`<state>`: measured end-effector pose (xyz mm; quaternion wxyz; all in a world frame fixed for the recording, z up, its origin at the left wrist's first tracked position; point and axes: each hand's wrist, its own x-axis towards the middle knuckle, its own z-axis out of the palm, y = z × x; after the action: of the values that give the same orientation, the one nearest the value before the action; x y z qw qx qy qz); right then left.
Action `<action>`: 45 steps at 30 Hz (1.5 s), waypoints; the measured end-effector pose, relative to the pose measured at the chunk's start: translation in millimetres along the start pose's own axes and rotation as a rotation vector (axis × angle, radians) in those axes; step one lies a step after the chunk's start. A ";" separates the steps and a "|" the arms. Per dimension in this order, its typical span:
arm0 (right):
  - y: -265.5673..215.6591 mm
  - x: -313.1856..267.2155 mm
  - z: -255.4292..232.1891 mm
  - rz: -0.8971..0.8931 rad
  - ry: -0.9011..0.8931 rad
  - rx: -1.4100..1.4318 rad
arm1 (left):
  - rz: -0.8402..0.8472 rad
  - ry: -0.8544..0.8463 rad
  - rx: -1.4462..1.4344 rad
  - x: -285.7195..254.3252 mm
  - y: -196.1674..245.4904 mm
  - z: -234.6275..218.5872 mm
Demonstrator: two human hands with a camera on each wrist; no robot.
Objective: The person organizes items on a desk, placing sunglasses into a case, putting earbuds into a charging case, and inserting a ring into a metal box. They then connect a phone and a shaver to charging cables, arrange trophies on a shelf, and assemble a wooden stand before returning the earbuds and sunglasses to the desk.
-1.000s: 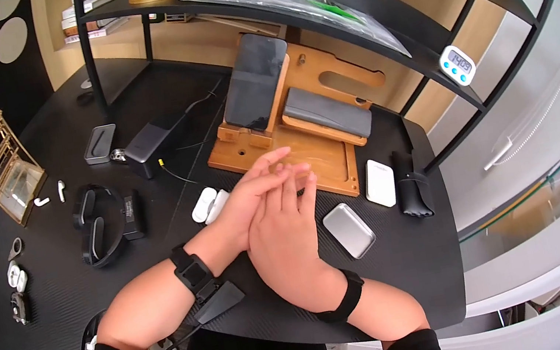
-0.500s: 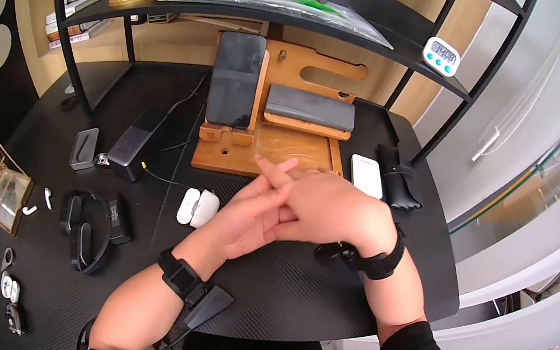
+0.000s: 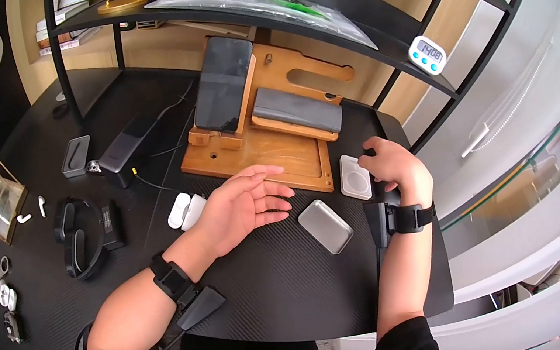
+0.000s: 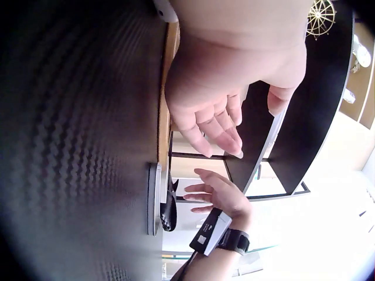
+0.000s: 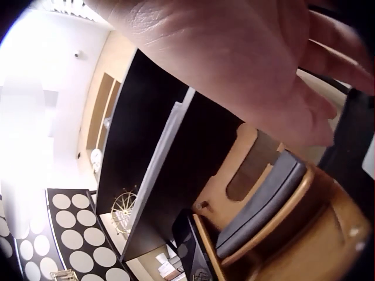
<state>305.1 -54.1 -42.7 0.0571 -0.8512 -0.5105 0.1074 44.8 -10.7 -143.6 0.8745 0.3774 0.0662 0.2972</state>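
Observation:
My left hand (image 3: 244,207) hovers over the desk with its fingers loosely extended and nothing in them, in front of a wooden desk stand (image 3: 217,160). To the right, my right hand (image 3: 394,166) hangs beside a white pack (image 3: 355,178) with a ring mark; its relaxed fingers, holding nothing, show in the left wrist view. A black pouch (image 4: 169,212), largely hidden by that hand in the head view, lies near it. Between the hands is a shallow silver tin (image 3: 327,227). On the stand rest a black phone (image 3: 223,84) and a grey case (image 3: 297,112).
An open white earbud case (image 3: 186,211) lies by my left wrist. Further left are a black headset (image 3: 85,236), a dark grey box-shaped device (image 3: 129,149) with a cable, and loose earbuds (image 3: 42,206). A black shelf (image 3: 252,18) with a digital timer (image 3: 427,55) spans the back.
My hands were pressed together, then laced at the fingers; now they are apart. The right hand has swung right to the white pack, while the left stays over the desk's middle.

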 end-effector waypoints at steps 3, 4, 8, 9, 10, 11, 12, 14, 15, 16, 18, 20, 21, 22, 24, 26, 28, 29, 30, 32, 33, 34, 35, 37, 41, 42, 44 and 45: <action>5.8 12.7 8.3 0.135 -0.056 0.066 | -0.004 0.036 -0.006 -0.6 1.4 3.2; 7.3 17.3 12.4 0.165 -0.065 0.068 | -0.006 0.049 -0.005 -0.4 1.3 3.2; 11.7 32.2 34.2 0.088 -0.083 -0.184 | -0.012 0.059 -0.008 -0.1 1.0 3.2; 10.8 33.5 36.4 0.107 -0.110 -0.160 | -0.007 0.063 -0.010 -0.2 0.9 3.0; 9.7 35.1 38.8 0.106 -0.111 -0.159 | -0.003 0.067 -0.013 -0.2 0.8 2.7; 8.7 36.7 41.4 0.091 -0.104 -0.208 | -0.004 0.068 -0.013 -0.2 0.7 2.2; 7.8 38.0 43.5 0.076 -0.098 -0.258 | -0.007 0.073 -0.018 -0.1 0.5 1.8; 4.6 39.8 46.5 0.112 -0.096 -0.242 | -0.012 0.076 -0.022 0.8 -0.5 1.2; 3.8 40.7 47.5 0.145 -0.093 -0.227 | -0.014 0.083 -0.028 0.9 -1.1 0.7; 4.7 41.8 48.5 0.146 -0.093 -0.226 | -0.015 0.090 -0.033 0.9 -1.3 0.4; 7.0 43.0 48.7 0.153 -0.075 -0.231 | -0.014 0.090 -0.033 0.7 -1.2 0.3; 11.6 40.0 41.7 0.186 -0.107 -0.075 | -0.010 0.087 -0.032 0.9 -0.8 0.9; 13.6 36.6 34.9 0.217 -0.140 0.081 | -0.015 0.100 -0.025 0.7 -0.4 1.4; 14.4 29.2 24.1 0.148 -0.097 0.143 | -0.020 0.114 -0.019 0.5 -0.6 1.7; 19.9 22.1 3.9 0.065 -0.043 0.364 | -0.024 0.106 -0.011 0.9 -1.4 1.5; 22.5 8.8 -9.3 -0.138 -0.025 0.733 | -0.032 0.099 -0.002 0.9 -3.1 1.6; 12.9 -2.5 -15.5 -0.389 -0.078 1.035 | -0.037 0.060 0.049 0.9 -3.7 2.6; 7.5 -5.6 -15.9 -0.528 -0.184 1.151 | -0.042 0.058 0.051 0.8 -3.8 4.4; 0.9 -7.8 -14.2 -0.672 -0.291 1.264 | -0.043 0.044 0.063 0.3 -3.5 6.3; -9.4 1.4 2.1 -0.891 -0.484 1.522 | -0.043 0.031 0.083 0.1 -2.9 8.7; -13.6 6.5 11.0 -0.931 -0.496 1.506 | -0.020 0.001 0.089 -0.2 -4.0 10.2; -20.8 7.8 17.1 -0.972 -0.510 1.487 | 0.004 -0.028 0.095 -0.6 -5.0 11.4; -28.4 5.9 22.5 -0.969 -0.550 1.510 | 0.007 -0.026 0.097 -0.6 -5.8 12.6; -38.5 3.9 32.0 -0.979 -0.601 1.511 | 0.061 -0.071 0.055 1.0 -7.1 14.6; -37.8 10.3 47.5 -0.947 -0.686 1.587 | 0.061 -0.092 -0.019 0.2 -4.1 13.8; -35.9 12.6 49.9 -0.940 -0.716 1.632 | 0.034 -0.092 -0.042 0.5 -1.4 14.1; -34.9 15.0 51.3 -0.932 -0.750 1.675 | 0.010 -0.089 -0.064 -0.2 0.6 14.4; -34.9 15.3 50.5 -0.928 -0.734 1.646 | 0.005 -0.097 -0.053 -0.1 0.4 15.0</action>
<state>270.0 -24.8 -86.4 0.5016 -0.1794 -0.5444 0.6480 49.7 -19.9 -132.8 0.8856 0.3684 0.0150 0.2823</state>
